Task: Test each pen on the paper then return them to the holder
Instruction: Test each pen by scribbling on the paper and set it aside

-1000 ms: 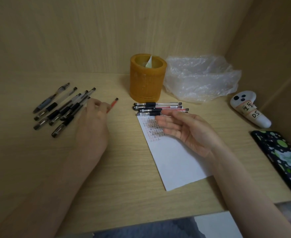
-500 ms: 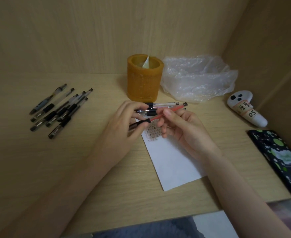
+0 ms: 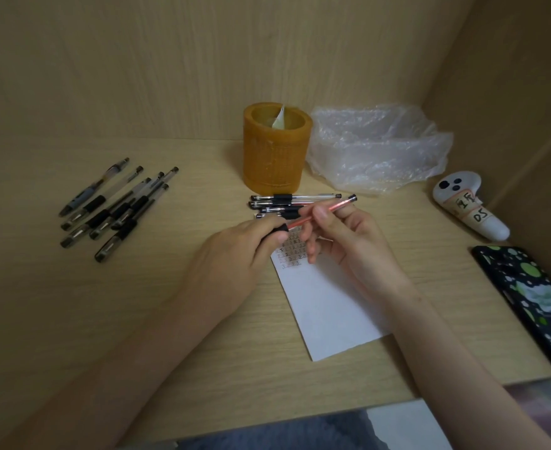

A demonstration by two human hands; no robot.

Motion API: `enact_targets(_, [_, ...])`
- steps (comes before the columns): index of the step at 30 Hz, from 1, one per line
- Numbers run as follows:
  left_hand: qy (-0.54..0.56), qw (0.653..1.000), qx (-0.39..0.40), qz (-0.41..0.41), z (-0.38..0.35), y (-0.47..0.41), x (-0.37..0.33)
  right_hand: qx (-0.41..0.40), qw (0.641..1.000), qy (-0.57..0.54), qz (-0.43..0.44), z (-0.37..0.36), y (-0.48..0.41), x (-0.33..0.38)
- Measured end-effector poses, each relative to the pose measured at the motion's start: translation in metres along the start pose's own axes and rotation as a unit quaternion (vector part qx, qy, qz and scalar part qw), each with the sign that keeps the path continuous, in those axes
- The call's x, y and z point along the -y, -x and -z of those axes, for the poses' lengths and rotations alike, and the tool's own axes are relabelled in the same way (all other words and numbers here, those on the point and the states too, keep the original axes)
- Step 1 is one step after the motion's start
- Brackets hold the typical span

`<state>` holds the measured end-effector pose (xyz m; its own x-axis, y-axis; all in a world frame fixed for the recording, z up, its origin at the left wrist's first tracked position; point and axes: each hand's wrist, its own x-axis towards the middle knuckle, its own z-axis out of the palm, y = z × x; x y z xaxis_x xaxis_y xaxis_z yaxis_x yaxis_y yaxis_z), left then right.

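Note:
A red pen [image 3: 329, 209] is held by both hands above the top of the white paper [image 3: 326, 303]. My left hand [image 3: 235, 258] grips its black cap end, and my right hand [image 3: 342, 241] pinches the red barrel. Small written marks cover the paper's top. The orange cylindrical holder [image 3: 275, 147] stands behind, with a slip of paper inside. A short row of pens [image 3: 293, 203] lies between holder and paper. Several black pens [image 3: 115, 209] lie in a pile at the left.
A crumpled clear plastic bag [image 3: 378, 147] sits right of the holder. A white controller [image 3: 469, 206] and a black phone with green spots [image 3: 540, 303] lie at the right, by the side wall. The desk's front edge is near my arms.
My left hand carried the red pen from the left pile over to the paper, and my right hand took hold of its barrel. Both hands now grip it.

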<state>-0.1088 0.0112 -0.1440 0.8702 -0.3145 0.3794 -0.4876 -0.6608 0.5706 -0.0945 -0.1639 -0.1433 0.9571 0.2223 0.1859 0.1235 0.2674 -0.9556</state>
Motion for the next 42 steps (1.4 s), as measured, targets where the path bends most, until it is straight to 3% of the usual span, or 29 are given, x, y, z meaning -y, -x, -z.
enact_targets(14, [0.062,0.997,0.002,0.04,0.0,-0.002,0.007,0.011,1.0,-0.006,0.019,0.001,0.0,0.0])
enact_targets(21, [0.086,0.995,0.017,0.044,-0.001,0.0,0.005,0.004,1.0,0.022,-0.011,-0.003,0.004,0.006])
enact_targets(25, [0.087,0.994,0.039,0.049,-0.002,0.0,0.003,-0.025,0.998,0.018,-0.05,-0.004,0.004,0.005])
enact_targets(30, [0.022,0.995,0.052,0.078,0.0,-0.001,0.007,-0.078,0.993,-0.07,-0.051,0.006,0.002,0.01])
enact_targets(34, [-0.048,0.992,0.069,0.091,0.003,0.0,0.006,-0.084,0.992,-0.031,-0.085,0.01,0.002,0.015])
enact_targets(39, [-0.086,0.986,0.105,0.098,0.0,0.0,0.006,-0.187,0.97,0.149,-0.041,0.003,0.006,0.007])
enact_targets(42, [-0.098,0.984,0.109,0.099,0.0,0.0,0.006,-0.221,0.956,0.189,-0.03,0.004,0.004,0.005])
